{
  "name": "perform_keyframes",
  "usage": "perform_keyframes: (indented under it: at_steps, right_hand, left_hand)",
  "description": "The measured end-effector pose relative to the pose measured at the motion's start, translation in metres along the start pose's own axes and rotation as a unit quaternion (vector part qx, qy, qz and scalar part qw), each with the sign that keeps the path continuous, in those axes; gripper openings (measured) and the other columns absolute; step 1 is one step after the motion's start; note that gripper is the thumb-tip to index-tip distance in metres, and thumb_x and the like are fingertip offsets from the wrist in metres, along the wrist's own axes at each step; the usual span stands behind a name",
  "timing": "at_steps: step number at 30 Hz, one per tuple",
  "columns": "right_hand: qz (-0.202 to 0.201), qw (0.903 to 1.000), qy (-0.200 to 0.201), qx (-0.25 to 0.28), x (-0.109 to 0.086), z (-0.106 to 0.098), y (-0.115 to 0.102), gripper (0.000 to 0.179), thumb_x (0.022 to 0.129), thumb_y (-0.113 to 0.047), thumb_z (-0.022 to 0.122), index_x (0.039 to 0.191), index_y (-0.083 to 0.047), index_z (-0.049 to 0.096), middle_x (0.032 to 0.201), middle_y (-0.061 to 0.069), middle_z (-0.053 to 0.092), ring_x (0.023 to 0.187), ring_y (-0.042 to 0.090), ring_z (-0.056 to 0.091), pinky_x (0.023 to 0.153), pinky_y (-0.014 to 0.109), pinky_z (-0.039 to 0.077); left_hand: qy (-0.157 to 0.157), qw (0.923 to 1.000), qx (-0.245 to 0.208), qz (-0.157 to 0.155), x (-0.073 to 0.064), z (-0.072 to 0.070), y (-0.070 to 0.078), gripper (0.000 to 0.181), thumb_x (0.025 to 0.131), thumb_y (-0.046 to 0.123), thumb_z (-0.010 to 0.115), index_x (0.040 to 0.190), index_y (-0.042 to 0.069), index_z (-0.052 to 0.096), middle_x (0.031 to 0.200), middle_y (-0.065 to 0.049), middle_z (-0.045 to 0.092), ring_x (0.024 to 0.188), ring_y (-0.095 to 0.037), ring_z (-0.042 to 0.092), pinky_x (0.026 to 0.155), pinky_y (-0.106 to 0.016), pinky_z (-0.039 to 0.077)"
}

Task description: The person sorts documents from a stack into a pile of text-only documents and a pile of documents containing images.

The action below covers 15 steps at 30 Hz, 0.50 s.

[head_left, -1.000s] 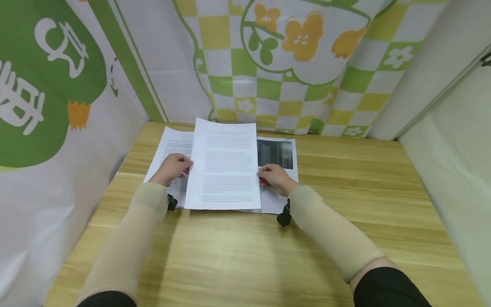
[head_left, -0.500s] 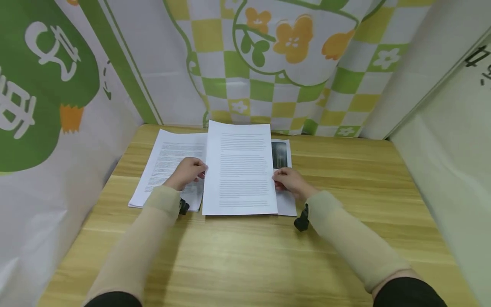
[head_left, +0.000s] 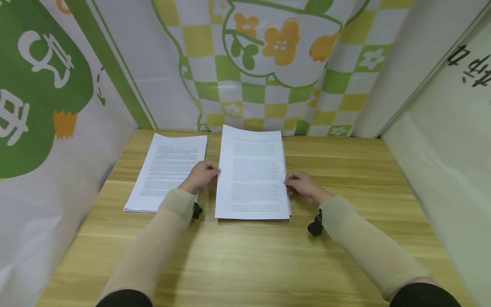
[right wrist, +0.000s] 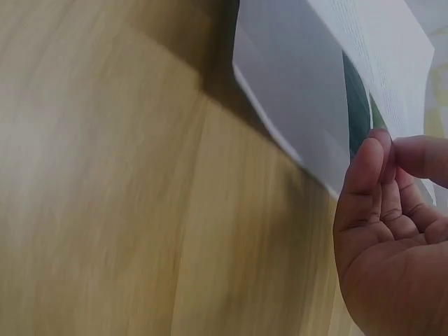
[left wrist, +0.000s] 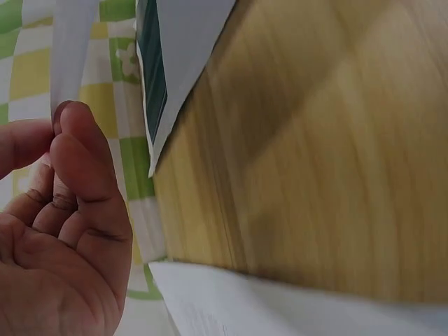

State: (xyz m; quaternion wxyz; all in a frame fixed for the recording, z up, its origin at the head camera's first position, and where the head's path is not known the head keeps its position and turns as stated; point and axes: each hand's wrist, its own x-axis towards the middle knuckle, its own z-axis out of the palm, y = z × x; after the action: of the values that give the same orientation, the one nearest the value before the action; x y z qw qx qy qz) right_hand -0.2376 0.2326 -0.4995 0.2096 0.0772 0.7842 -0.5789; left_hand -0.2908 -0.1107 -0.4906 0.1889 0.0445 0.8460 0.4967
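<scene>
In the head view a printed sheet of paper point(head_left: 255, 175) is held over the table by both hands. My left hand point(head_left: 201, 175) pinches its left edge between thumb and fingers. At the right edge, my right hand point(head_left: 305, 186) pinches it in the same way. Both wrist views show these pinches, by the left fingers point(left wrist: 84, 150) and the right fingers point(right wrist: 367, 168). Under the held sheet lies another paper with a dark picture point(right wrist: 294, 105), mostly hidden from above. A stack of printed papers point(head_left: 172, 162) rests to the left, partly behind the left hand.
The wooden table point(head_left: 245, 264) runs up to a patterned curtain point(head_left: 264, 94) at the back. White sheeting point(head_left: 42, 221) hangs along the left side, and a pale panel point(head_left: 441, 140) stands at the right.
Both hands have carried the held sheet to the right, off the left stack. It now covers nearly all of the paper with the dark picture. The left stack has come into fuller view.
</scene>
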Motion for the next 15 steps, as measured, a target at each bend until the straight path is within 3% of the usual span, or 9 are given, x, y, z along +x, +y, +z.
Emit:
perform_keyframes:
  at_steps: [9, 15]
  right_hand:
    - [-0.006, 0.9999, -0.006, 0.008, -0.009, -0.035, 0.013, 0.023, 0.1, -0.008, 0.049, 0.115, 0.01, 0.048, 0.093, 0.009, 0.056, 0.079, 0.015, 0.055, 0.069, 0.025, 0.051]
    - [-0.016, 0.9998, -0.003, -0.008, -0.02, -0.056, 0.014, 0.024, 0.101, -0.007, 0.048, 0.115, 0.012, 0.048, 0.091, 0.009, 0.056, 0.079, 0.014, 0.054, 0.07, 0.025, 0.051]
  left_hand:
    - [0.003, 0.999, -0.044, 0.003, 0.007, 0.032, 0.018, 0.02, 0.097, 0.014, 0.056, 0.103, -0.003, 0.064, 0.091, -0.011, 0.062, 0.072, -0.018, 0.06, 0.058, -0.029, 0.048]
    - [0.011, 0.9996, -0.026, 0.008, 0.009, 0.052, 0.033, 0.02, 0.098, 0.016, 0.056, 0.104, 0.0, 0.065, 0.096, -0.011, 0.064, 0.075, -0.018, 0.062, 0.06, -0.025, 0.049]
